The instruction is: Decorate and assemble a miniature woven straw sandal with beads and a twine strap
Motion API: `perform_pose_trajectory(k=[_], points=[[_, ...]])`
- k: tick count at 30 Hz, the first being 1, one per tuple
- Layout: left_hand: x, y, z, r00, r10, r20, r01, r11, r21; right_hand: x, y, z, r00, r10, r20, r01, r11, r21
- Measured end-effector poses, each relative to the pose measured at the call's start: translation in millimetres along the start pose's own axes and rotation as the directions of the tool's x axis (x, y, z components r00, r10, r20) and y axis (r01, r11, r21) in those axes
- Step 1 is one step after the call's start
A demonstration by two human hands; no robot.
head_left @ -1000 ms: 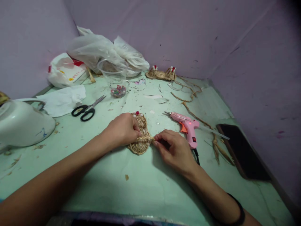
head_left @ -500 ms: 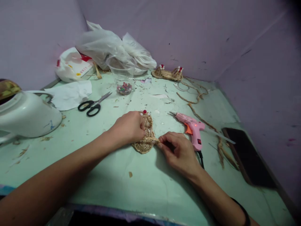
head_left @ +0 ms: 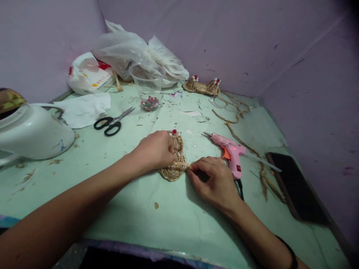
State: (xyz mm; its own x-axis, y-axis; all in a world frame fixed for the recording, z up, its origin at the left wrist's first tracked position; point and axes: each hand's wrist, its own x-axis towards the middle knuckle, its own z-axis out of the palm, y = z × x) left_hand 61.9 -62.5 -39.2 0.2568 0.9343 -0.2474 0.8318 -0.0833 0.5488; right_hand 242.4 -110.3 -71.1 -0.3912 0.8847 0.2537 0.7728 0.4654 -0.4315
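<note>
A small sole-shaped piece of coiled straw braid lies on the table, with a red bead and white beads at its far end. My left hand is closed over the left edge of this woven piece, its fingertips partly hidden. A straw cord runs across the piece near its rounded front end. My right hand pinches the cord's right end between thumb and fingertips. Just beyond that hand lies a pink hot glue gun, its small light lit and a clear glue stick in its back.
Black-handled scissors, a clear cup with beads and a white pot stand to the left. A similar woven piece rests by the wall. Loose cord and a phone lie right; plastic bags sit behind.
The view has shifted slightly. Both hands keep their hold, and the cord across the woven piece lies in nearly the same place.
</note>
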Motion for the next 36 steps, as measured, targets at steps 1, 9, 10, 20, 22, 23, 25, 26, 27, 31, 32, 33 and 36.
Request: perform_pose_trajectory(k=[1, 9, 10, 20, 22, 23, 25, 26, 27, 31, 32, 33, 36], points=[[0.0, -0.1, 0.1, 1.000, -0.003, 0.003, 0.003, 1.000, -0.009, -0.2, -0.1, -0.1, 1.000, 0.001, -0.006, -0.001, 1.000, 0.007], [3.0, -4.2, 1.0, 0.999, 0.040, 0.031, -0.039, 0.998, -0.048, -2.8, 2.4, -1.8, 0.995, 0.022, -0.094, -0.011, 0.993, 0.115], [2.4, -5.3, -0.6, 0.996, 0.070, 0.051, -0.067, 0.997, -0.050, -2.3, 2.1, -1.2, 0.995, 0.010, -0.097, 0.000, 0.994, 0.111], [-33.3, -35.6, -60.8, 0.992, 0.102, 0.079, -0.106, 0.994, 0.042, -6.7, -2.5, -3.8, 0.975, -0.044, -0.219, 0.063, 0.995, 0.082], [-36.6, -43.7, -68.0, 0.996, 0.037, 0.078, -0.042, 0.996, 0.072, -9.0, -5.6, -3.4, 0.950, -0.080, -0.301, 0.098, 0.994, 0.046], [-37.5, -46.0, -68.8, 0.996, 0.028, 0.090, -0.035, 0.996, 0.078, -9.8, -6.4, -2.5, 0.938, -0.084, -0.335, 0.102, 0.994, 0.038], [-38.3, -46.1, -65.0, 0.989, 0.052, 0.136, -0.063, 0.995, 0.078, -10.8, -5.9, 0.3, 0.925, -0.052, -0.376, 0.077, 0.996, 0.051], [-38.4, -44.1, -60.9, 0.984, 0.070, 0.162, -0.084, 0.993, 0.082, -11.0, -4.5, 1.7, 0.927, -0.027, -0.374, 0.057, 0.996, 0.068], [-38.3, -41.2, -55.9, 0.980, 0.083, 0.183, -0.101, 0.991, 0.092, -11.1, -2.8, 3.0, 0.933, -0.005, -0.359, 0.038, 0.996, 0.086], [-36.7, -28.9, -34.3, 0.980, 0.105, 0.169, -0.140, 0.968, 0.209, -10.5, -0.8, 5.0, 0.965, 0.000, -0.261, 0.036, 0.991, 0.133], [-36.1, -27.1, -30.1, 0.982, 0.115, 0.152, -0.149, 0.959, 0.240, -10.0, -3.1, 5.2, 0.969, -0.012, -0.248, 0.045, 0.991, 0.129], [-35.5, -25.8, -26.7, 0.983, 0.121, 0.136, -0.155, 0.951, 0.266, -9.1, -6.7, 5.7, 0.970, -0.029, -0.240, 0.058, 0.992, 0.116], [-34.3, -24.1, -21.8, 0.981, 0.152, 0.123, -0.183, 0.937, 0.297, -4.9, -21.7, 10.0, 0.971, -0.075, -0.228, 0.086, 0.996, 0.037]])
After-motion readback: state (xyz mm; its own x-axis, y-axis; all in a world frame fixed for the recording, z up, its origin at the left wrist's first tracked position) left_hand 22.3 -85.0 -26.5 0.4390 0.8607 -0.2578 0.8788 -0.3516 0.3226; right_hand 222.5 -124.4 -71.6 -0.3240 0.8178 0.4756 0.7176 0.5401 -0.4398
